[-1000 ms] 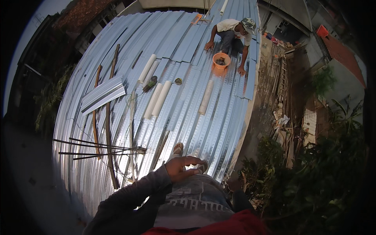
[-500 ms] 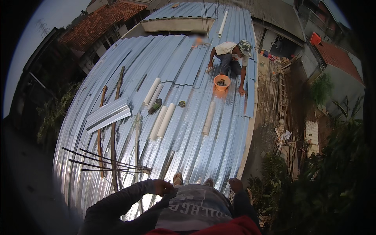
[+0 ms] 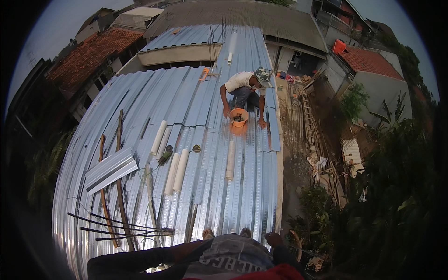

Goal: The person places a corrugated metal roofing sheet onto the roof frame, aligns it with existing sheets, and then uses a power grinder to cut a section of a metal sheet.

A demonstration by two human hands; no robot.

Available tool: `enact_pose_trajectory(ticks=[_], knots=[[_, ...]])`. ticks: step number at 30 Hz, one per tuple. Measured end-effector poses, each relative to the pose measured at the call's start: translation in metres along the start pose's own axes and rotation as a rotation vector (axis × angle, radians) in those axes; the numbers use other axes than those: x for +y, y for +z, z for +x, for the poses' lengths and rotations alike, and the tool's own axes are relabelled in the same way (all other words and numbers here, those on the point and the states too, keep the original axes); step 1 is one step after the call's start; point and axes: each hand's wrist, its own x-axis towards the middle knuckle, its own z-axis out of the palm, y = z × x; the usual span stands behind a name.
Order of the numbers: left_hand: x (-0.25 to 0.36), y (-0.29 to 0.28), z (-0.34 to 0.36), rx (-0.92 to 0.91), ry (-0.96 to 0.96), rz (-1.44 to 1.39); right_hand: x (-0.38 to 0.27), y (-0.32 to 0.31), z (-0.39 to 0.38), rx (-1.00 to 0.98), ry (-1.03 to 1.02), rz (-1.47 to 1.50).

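Observation:
I stand on a ribbed metal roof (image 3: 212, 186), my feet showing just past the hem of my grey shirt (image 3: 233, 254). My left hand (image 3: 185, 249) is dark and low against the shirt, its fingers hard to make out. At my right side, near the roof's right edge, my right hand (image 3: 274, 239) hangs with fingers curled in and nothing showing in it. Ahead, a co-worker (image 3: 245, 86) in a camouflage cap crouches over the sheets. An orange bucket (image 3: 239, 117) with small dark items inside stands beside that person, whose one hand is down on the metal.
Several white pipes (image 3: 181, 170) lie along the ribs, beside a green power tool (image 3: 165, 155). Left are a loose metal sheet (image 3: 111, 170), wooden poles (image 3: 122, 200) and dark rods (image 3: 116, 228). The roof drops off at its right edge (image 3: 279, 196), above a ladder (image 3: 308, 116) and plants.
My view has tilted up, so the roof sits lower and further left. My left hand has sunk lower in view. The co-worker's hand has come to the bucket's side.

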Motion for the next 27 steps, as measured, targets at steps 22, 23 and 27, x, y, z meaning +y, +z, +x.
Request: enact_pose_trajectory(ticks=[22, 23, 27], knots=[[-0.015, -0.024, 0.023, -0.400, -0.050, 0.084, -0.009, 0.062, -0.065, 0.174, 0.213, 0.221], [-0.014, -0.022, 0.037, -0.419, -0.019, 0.084, 0.018, 0.074, -0.072, 0.205, 0.193, 0.163], [-0.015, -0.025, 0.024, -0.395, -0.073, 0.093, -0.025, 0.046, -0.061, 0.196, 0.308, 0.336]])
